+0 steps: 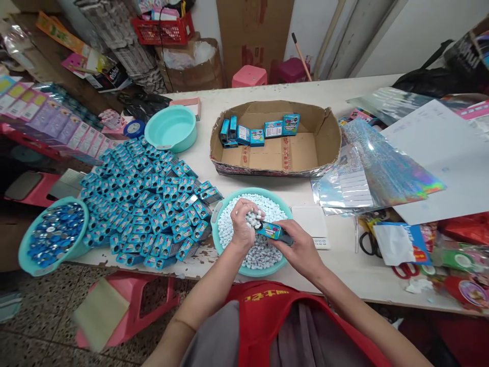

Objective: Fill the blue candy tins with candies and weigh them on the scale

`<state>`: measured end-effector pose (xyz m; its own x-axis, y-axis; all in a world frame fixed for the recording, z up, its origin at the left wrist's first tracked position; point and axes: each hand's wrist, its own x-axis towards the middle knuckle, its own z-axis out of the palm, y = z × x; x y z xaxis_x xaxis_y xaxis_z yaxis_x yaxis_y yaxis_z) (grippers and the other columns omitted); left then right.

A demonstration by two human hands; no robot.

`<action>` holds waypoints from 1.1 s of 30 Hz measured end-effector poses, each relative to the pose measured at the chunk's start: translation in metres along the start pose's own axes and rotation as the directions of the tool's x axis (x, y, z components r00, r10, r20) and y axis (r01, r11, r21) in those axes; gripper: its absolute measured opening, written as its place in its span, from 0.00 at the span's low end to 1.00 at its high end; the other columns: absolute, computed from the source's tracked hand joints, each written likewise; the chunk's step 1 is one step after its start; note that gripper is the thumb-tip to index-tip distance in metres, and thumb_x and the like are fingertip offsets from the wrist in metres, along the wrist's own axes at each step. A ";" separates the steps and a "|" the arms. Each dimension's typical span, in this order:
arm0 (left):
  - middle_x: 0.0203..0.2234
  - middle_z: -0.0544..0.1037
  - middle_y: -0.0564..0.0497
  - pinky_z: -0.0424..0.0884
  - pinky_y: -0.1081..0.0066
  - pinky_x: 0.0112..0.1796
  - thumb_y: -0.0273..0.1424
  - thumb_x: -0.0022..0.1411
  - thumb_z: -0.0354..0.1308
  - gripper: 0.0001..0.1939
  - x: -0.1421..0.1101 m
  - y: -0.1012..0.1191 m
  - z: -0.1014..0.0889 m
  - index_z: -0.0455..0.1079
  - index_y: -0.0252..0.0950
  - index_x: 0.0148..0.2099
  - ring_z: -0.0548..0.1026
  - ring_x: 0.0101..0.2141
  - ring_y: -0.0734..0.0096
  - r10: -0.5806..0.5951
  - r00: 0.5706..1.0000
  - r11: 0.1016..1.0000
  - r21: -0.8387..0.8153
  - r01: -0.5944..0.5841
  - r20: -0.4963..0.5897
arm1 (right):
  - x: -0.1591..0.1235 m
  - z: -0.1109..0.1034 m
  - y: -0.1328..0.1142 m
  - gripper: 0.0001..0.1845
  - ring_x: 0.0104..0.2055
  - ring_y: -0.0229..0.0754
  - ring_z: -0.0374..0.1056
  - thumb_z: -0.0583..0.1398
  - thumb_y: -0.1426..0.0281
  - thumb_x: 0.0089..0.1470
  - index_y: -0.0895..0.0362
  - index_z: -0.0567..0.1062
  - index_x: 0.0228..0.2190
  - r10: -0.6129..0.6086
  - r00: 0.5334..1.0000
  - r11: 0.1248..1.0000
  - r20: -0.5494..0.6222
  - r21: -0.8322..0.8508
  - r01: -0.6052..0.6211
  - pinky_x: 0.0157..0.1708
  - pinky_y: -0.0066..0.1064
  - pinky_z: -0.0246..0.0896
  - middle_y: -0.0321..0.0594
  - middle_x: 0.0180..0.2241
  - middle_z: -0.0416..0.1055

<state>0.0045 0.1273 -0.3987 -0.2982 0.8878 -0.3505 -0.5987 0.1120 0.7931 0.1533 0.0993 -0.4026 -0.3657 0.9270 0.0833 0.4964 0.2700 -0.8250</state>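
Over a turquoise basin (215, 219) full of small white candies (263, 257), my left hand (244, 227) is cupped around a handful of the candies. In my right hand (296, 238) is a small blue candy box (270, 230), held on its side with one end against the candies in my left palm. Many similar blue boxes (153, 204) are heaped on the table to the left, several with a round hole facing up. A cardboard tray (267, 171) behind the basin holds several more blue boxes (256, 136) along its back and left side.
A white scale (313, 224) stands right of the basin. A turquoise bowl (171, 148) is at the back left; another basin (82, 239) holds blue, shiny pieces. Holographic sheets (385, 163), scissors (369, 244) and bags lie at right. A pink stool (130, 300) stands below the table.
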 end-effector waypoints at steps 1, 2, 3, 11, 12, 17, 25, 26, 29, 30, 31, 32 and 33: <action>0.19 0.65 0.56 0.66 0.74 0.22 0.34 0.50 0.55 0.09 0.000 0.000 -0.001 0.59 0.36 0.23 0.68 0.19 0.77 0.012 1.000 1.000 -0.008 -0.012 0.004 | 0.001 0.002 -0.001 0.13 0.43 0.48 0.67 0.61 0.71 0.52 0.52 0.70 0.41 -0.002 1.000 1.000 -0.003 -0.001 0.002 0.42 0.41 0.65 0.42 0.39 0.71; 0.21 0.67 0.55 0.66 0.74 0.22 0.34 0.50 0.55 0.09 0.001 0.000 -0.002 0.60 0.36 0.24 0.69 0.19 0.77 0.016 1.000 1.000 -0.006 -0.016 0.004 | 0.002 0.003 -0.002 0.13 0.43 0.48 0.67 0.61 0.72 0.52 0.52 0.70 0.41 -0.002 1.000 1.000 -0.007 0.000 0.002 0.42 0.41 0.64 0.42 0.39 0.71; 0.22 0.69 0.55 0.65 0.74 0.22 0.34 0.51 0.55 0.09 0.001 0.001 -0.002 0.61 0.36 0.25 0.69 0.19 0.77 0.015 1.000 1.000 0.002 -0.015 0.000 | 0.003 0.003 -0.003 0.13 0.43 0.48 0.67 0.61 0.72 0.52 0.52 0.70 0.41 -0.003 1.000 1.000 -0.012 0.002 0.003 0.42 0.41 0.64 0.42 0.39 0.71; 0.20 0.67 0.56 0.63 0.77 0.20 0.40 0.51 0.61 0.16 -0.001 0.010 0.012 0.61 0.34 0.24 0.67 0.18 0.81 0.044 0.992 0.999 0.030 -0.040 -0.115 | 0.000 -0.001 -0.018 0.12 0.41 0.46 0.66 0.59 0.73 0.52 0.53 0.69 0.41 -0.004 0.995 0.999 -0.097 0.032 0.007 0.39 0.38 0.64 0.42 0.38 0.69; 0.20 0.67 0.56 0.62 0.77 0.20 0.41 0.52 0.61 0.17 -0.001 0.010 0.014 0.61 0.34 0.24 0.66 0.18 0.81 0.044 0.991 0.999 0.038 -0.039 -0.123 | 0.001 0.000 -0.018 0.12 0.40 0.46 0.66 0.59 0.73 0.52 0.53 0.69 0.40 0.001 0.995 0.999 -0.100 0.040 0.003 0.39 0.37 0.64 0.42 0.37 0.69; 0.16 0.65 0.58 0.63 0.77 0.21 0.41 0.54 0.60 0.17 0.000 0.009 0.018 0.60 0.35 0.24 0.67 0.17 0.79 0.091 0.990 0.993 0.084 -0.082 -0.105 | 0.003 0.001 -0.018 0.13 0.41 0.46 0.65 0.60 0.75 0.51 0.53 0.68 0.39 0.010 0.995 0.998 -0.096 0.068 -0.004 0.39 0.37 0.62 0.41 0.37 0.68; 0.15 0.67 0.59 0.66 0.75 0.25 0.37 0.53 0.61 0.12 -0.001 0.011 0.020 0.63 0.35 0.30 0.70 0.18 0.77 0.103 0.989 0.990 0.104 -0.091 -0.108 | 0.004 0.001 -0.021 0.13 0.40 0.44 0.65 0.60 0.76 0.49 0.53 0.69 0.38 0.043 0.991 0.992 -0.128 0.121 -0.027 0.39 0.35 0.61 0.40 0.37 0.68; 0.16 0.68 0.59 0.66 0.75 0.25 0.37 0.53 0.61 0.12 -0.001 0.012 0.021 0.63 0.35 0.30 0.70 0.18 0.77 0.093 0.991 0.991 0.104 -0.082 -0.101 | 0.004 0.002 -0.021 0.13 0.40 0.44 0.65 0.60 0.77 0.49 0.53 0.69 0.38 0.044 0.991 0.992 -0.128 0.124 -0.028 0.39 0.35 0.61 0.40 0.36 0.67; 0.14 0.67 0.58 0.66 0.74 0.25 0.38 0.53 0.61 0.14 -0.003 0.014 0.022 0.62 0.35 0.27 0.71 0.18 0.76 0.069 0.994 0.991 0.122 -0.058 -0.089 | 0.005 0.003 -0.022 0.13 0.39 0.44 0.65 0.59 0.77 0.48 0.53 0.69 0.37 0.049 0.991 0.989 -0.127 0.144 -0.030 0.39 0.35 0.61 0.39 0.35 0.67; 0.14 0.66 0.58 0.67 0.74 0.26 0.39 0.54 0.60 0.15 -0.003 0.015 0.023 0.62 0.35 0.25 0.71 0.18 0.75 0.072 0.994 0.990 0.126 -0.061 -0.085 | 0.005 0.004 -0.023 0.13 0.39 0.44 0.65 0.59 0.77 0.48 0.53 0.69 0.37 0.053 0.991 0.988 -0.127 0.150 -0.034 0.39 0.35 0.61 0.39 0.36 0.67; 0.13 0.65 0.58 0.68 0.73 0.27 0.39 0.54 0.60 0.15 -0.003 0.016 0.023 0.62 0.35 0.24 0.72 0.19 0.74 0.083 0.993 0.989 0.127 -0.072 -0.080 | 0.005 0.004 -0.023 0.13 0.40 0.44 0.65 0.59 0.77 0.48 0.53 0.69 0.37 0.054 0.990 0.987 -0.131 0.156 -0.033 0.39 0.35 0.61 0.39 0.36 0.67; 0.12 0.65 0.58 0.69 0.72 0.29 0.39 0.55 0.59 0.16 -0.004 0.018 0.024 0.61 0.35 0.23 0.73 0.20 0.73 0.096 0.993 0.988 0.126 -0.087 -0.073 | 0.006 0.003 -0.024 0.13 0.40 0.44 0.64 0.59 0.77 0.48 0.53 0.69 0.37 0.055 0.989 0.986 -0.137 0.161 -0.032 0.39 0.35 0.61 0.39 0.36 0.67; 0.12 0.64 0.59 0.69 0.72 0.30 0.39 0.55 0.59 0.16 -0.004 0.019 0.025 0.61 0.35 0.23 0.74 0.20 0.73 0.109 0.992 0.987 0.125 -0.100 -0.070 | 0.006 0.003 -0.024 0.13 0.40 0.44 0.64 0.59 0.77 0.48 0.53 0.69 0.37 0.057 0.988 0.986 -0.145 0.166 -0.032 0.39 0.35 0.61 0.39 0.36 0.67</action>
<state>0.0130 0.1369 -0.3701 -0.4128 0.8614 -0.2958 -0.4681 0.0779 0.8802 0.1364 0.0975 -0.3839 -0.2194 0.9687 0.1164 0.3706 0.1931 -0.9085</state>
